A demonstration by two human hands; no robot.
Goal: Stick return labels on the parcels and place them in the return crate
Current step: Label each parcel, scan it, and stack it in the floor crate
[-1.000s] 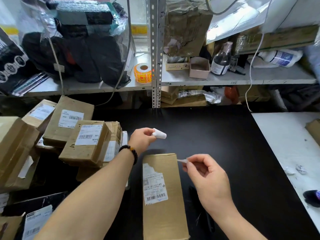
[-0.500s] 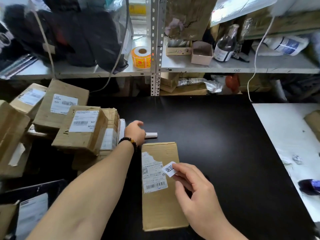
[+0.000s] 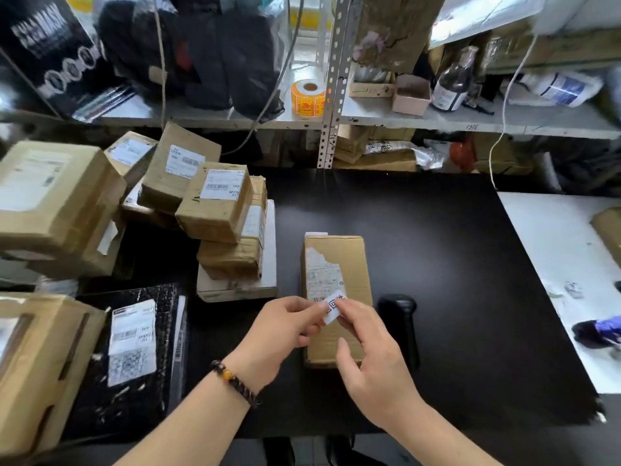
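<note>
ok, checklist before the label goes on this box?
1. Grip on label: ok, left hand and right hand pinch it.
2. Aim: ok, label is over box.
3. Seat of box: ok, flat on table.
4. Free spot: ok, bare cardboard right of old label.
5. Backing off label: cannot tell.
6. Reach to return crate: cannot tell, none in view.

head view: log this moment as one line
step: labelling | left hand: pinches QR label | right hand: pinches QR label | cardboard parcel: flat on black table, under label
</note>
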